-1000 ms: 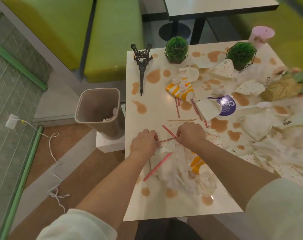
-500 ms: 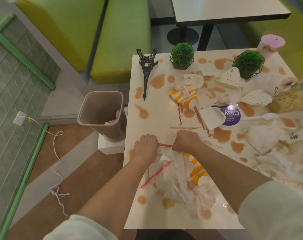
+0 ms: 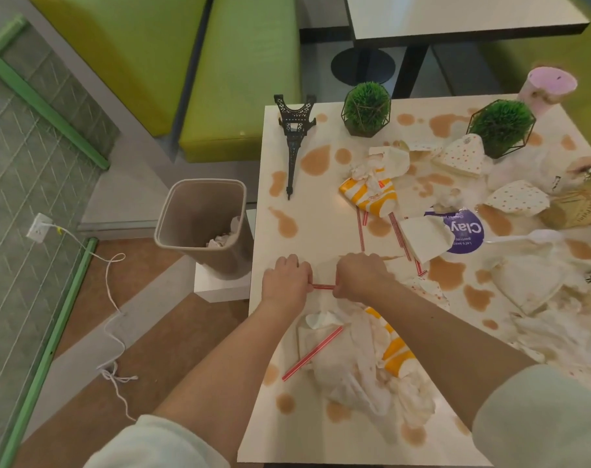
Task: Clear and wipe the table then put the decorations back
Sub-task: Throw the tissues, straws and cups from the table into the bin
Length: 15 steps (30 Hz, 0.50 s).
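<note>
From the head view we see both hands low over the near-left part of the white table (image 3: pixel 321 231). Our left hand (image 3: pixel 287 282) and right hand (image 3: pixel 360 276) are each curled into a fist, and between them runs a short red-and-white straw (image 3: pixel 323 287), its ends pinched in the fingers of each hand. Just below the hands lies a heap of crumpled napkins (image 3: pixel 358 369) with a second straw (image 3: pixel 312 353) slanting across its left edge and a yellow-striped cup (image 3: pixel 397 358) crushed beside it. Brown spills (image 3: pixel 316 160) dot the whole tabletop. Further up lie another crushed striped cup (image 3: pixel 368 194), more straws (image 3: pixel 361 231), dotted paper wrappers (image 3: pixel 461 157) and a purple round sticker (image 3: pixel 464 231). At the far edge stand the decorations: a black tower model (image 3: pixel 294 136) tilted towards us, two green ball plants (image 3: pixel 366 108) in wire frames, and a pink cup (image 3: pixel 547 87) at the corner. A beige waste bin (image 3: pixel 202 224) sits just beside the table's left edge, with some paper inside
</note>
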Each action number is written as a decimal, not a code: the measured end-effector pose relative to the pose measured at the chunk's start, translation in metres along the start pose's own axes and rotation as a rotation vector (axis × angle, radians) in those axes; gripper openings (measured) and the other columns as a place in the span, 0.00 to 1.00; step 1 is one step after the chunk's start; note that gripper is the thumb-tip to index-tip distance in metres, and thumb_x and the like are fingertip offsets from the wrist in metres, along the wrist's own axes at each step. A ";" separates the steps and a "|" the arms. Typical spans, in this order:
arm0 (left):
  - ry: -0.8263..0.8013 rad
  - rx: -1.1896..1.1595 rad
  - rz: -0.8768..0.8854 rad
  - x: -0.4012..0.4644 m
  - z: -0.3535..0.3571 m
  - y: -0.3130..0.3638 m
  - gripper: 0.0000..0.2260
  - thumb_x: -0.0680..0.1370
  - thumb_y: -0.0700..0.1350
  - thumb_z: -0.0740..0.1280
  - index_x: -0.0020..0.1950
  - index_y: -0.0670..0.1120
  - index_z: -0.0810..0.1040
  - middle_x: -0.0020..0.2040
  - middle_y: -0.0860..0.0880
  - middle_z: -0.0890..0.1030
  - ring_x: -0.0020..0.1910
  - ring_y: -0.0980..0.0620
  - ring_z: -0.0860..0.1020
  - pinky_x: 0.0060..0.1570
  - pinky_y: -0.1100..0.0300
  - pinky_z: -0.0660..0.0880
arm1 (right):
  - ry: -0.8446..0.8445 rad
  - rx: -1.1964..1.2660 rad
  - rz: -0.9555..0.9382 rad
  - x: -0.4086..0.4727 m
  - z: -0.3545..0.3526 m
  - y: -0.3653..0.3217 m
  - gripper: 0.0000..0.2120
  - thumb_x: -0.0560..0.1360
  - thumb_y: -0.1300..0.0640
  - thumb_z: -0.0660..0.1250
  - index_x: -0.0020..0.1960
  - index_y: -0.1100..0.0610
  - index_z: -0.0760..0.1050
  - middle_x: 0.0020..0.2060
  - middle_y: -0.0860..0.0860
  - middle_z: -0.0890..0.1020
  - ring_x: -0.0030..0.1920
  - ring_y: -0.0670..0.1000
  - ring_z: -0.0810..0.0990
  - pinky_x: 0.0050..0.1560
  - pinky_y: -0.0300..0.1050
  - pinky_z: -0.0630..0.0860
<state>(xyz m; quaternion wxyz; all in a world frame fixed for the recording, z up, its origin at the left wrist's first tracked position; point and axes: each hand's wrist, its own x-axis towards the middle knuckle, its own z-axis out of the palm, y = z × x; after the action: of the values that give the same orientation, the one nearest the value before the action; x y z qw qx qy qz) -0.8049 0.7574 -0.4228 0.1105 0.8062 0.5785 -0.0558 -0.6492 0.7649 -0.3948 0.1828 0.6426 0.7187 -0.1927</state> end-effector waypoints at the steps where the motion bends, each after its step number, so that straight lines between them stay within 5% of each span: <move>1: -0.004 0.029 0.017 0.002 0.000 0.001 0.08 0.82 0.49 0.60 0.59 0.49 0.74 0.57 0.49 0.71 0.56 0.47 0.70 0.44 0.56 0.66 | -0.009 -0.006 0.003 -0.001 -0.001 0.000 0.07 0.71 0.50 0.67 0.38 0.52 0.75 0.35 0.46 0.77 0.36 0.50 0.75 0.42 0.43 0.69; 4: -0.031 0.071 0.066 0.005 0.001 0.000 0.10 0.82 0.47 0.60 0.61 0.47 0.72 0.59 0.47 0.70 0.59 0.46 0.68 0.49 0.55 0.67 | -0.022 -0.031 -0.002 -0.004 -0.003 -0.002 0.12 0.70 0.51 0.66 0.32 0.53 0.69 0.32 0.48 0.72 0.30 0.49 0.68 0.32 0.42 0.62; 9: 0.048 0.086 0.114 0.013 -0.002 -0.017 0.07 0.81 0.44 0.60 0.58 0.49 0.71 0.56 0.51 0.75 0.57 0.48 0.69 0.49 0.55 0.62 | 0.062 0.178 -0.019 -0.001 -0.001 -0.004 0.09 0.72 0.50 0.69 0.48 0.54 0.78 0.47 0.50 0.78 0.47 0.52 0.75 0.44 0.45 0.71; 15: 0.137 -0.383 -0.122 0.030 -0.041 -0.057 0.03 0.81 0.50 0.63 0.54 0.54 0.74 0.49 0.56 0.77 0.53 0.52 0.69 0.53 0.54 0.62 | 0.128 0.631 0.061 0.016 -0.018 -0.031 0.06 0.73 0.55 0.69 0.49 0.51 0.82 0.42 0.48 0.82 0.41 0.51 0.82 0.41 0.48 0.80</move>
<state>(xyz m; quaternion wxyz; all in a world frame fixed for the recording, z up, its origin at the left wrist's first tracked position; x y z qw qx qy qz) -0.8502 0.8127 -0.3962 0.2184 0.7359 0.6325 0.1035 -0.6818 0.7846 -0.3859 -0.0653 0.6998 0.6138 -0.3596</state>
